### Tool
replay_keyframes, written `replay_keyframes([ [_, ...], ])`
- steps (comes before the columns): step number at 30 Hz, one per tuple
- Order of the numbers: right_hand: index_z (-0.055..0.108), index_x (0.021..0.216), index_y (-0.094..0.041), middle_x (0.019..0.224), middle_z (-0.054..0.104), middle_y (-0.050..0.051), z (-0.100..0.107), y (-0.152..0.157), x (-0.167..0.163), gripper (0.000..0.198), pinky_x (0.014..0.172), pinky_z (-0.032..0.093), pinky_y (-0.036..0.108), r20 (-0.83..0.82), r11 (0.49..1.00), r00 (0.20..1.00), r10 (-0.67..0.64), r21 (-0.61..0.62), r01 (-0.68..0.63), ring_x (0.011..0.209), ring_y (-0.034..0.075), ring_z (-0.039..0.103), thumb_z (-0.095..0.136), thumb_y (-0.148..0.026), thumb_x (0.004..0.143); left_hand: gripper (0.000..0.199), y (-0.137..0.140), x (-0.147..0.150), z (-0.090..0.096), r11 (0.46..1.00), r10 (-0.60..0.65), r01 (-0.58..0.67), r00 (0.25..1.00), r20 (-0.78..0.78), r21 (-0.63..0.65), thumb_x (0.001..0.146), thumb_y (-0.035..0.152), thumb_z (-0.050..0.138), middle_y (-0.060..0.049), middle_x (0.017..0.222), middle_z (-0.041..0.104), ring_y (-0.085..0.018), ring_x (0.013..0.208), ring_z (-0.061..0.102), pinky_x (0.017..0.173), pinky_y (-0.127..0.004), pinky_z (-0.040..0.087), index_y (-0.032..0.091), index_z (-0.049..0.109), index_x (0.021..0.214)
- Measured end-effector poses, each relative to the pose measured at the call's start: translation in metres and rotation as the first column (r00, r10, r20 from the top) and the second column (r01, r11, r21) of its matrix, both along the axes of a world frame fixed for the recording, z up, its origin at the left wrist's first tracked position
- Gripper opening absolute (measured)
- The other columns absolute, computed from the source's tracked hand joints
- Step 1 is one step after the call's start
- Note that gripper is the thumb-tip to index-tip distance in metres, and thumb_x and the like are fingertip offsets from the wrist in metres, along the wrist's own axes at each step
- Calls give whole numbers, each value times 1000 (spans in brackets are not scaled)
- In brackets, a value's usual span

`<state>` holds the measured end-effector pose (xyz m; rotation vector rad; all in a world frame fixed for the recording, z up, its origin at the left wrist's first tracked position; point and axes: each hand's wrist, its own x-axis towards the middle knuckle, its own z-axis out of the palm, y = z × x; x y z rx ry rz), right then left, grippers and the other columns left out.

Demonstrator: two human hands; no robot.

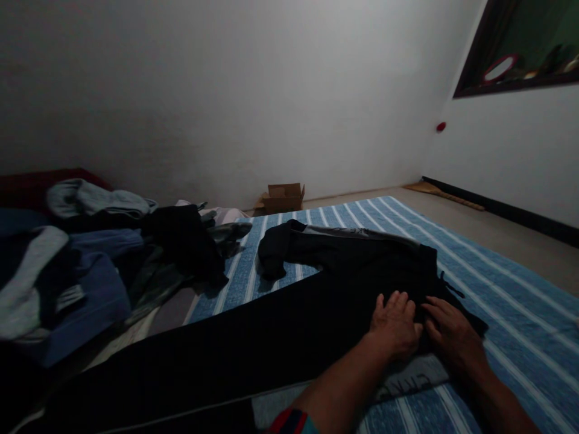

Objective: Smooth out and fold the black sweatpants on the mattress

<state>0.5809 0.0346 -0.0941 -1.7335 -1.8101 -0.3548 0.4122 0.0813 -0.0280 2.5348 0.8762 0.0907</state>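
Observation:
A pair of black sweatpants is spread across the blue-striped bedding, waist end to the right. Grey side panels with dark lettering run along the legs, and a drawstring sticks out at the waistband. One leg is bunched up at its far end. My left hand lies palm down on the upper part of the sweatpants, fingers stretched out. Just right of it, nearer the waistband, my right hand rests on the same cloth with fingers slightly bent and apart. Neither hand visibly grips the fabric.
A heap of clothes in blue, grey and black covers the left side. An open cardboard box stands by the back wall. Blue-and-white striped bedding extends to the right, with floor beyond its edge. A dark-framed window is upper right.

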Motion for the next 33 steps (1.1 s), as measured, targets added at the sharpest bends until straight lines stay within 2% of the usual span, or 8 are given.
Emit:
replay_keyframes([
  [10,66,96,-14,111,63,16,0,0,2,32,93,47,46,-24,1000,1000,14,-13,-14,105,27,58,40,-25,80,63,0,2,-4,1000,4,-5,999,-35,-27,93,47,18,-10,156,13,-23,143,4,114,-53,5,12,22,146],
  [15,67,92,-14,107,65,16,23,2,-11,34,93,44,53,-28,1000,1000,-7,-26,7,101,30,60,39,-28,81,62,-1,0,-8,1000,6,-6,1000,17,-4,93,45,18,-11,156,14,-23,143,5,114,-53,5,11,23,146],
  [17,68,92,-15,108,65,15,37,7,-24,34,95,41,55,-91,1000,996,-10,-26,8,103,30,60,40,-32,81,64,-1,-1,-7,1000,-8,8,1000,0,-2,93,44,22,-12,156,14,-24,143,6,114,-53,5,9,23,146],
  [21,69,93,-19,109,67,11,52,21,-46,34,90,49,43,-382,996,924,26,-69,-57,100,25,63,45,-38,80,70,0,-2,-4,998,-57,56,998,30,25,90,50,32,-9,156,12,-24,143,5,114,-54,5,15,15,148],
  [24,70,90,-20,105,69,9,45,28,-47,34,89,50,42,-543,990,840,-14,-123,-63,98,25,64,47,-41,77,68,-1,-1,-3,999,-34,34,999,3,-5,89,43,34,-10,156,13,-23,143,6,114,-52,4,14,15,148],
  [27,71,86,-22,107,69,8,32,29,-42,33,90,49,41,-625,990,780,-25,-126,-69,100,24,64,50,-43,75,69,-2,0,-3,1000,-15,14,999,-32,-15,88,37,37,-12,155,16,-23,143,6,114,-51,5,10,16,148],
  [33,73,83,-23,108,69,7,27,27,-39,30,90,49,40,-644,991,764,-28,-115,-61,101,24,63,52,-43,73,66,-4,-2,3,1000,-22,22,1000,-19,3,88,36,35,-11,155,18,-23,143,7,114,-52,6,12,20,147],
])
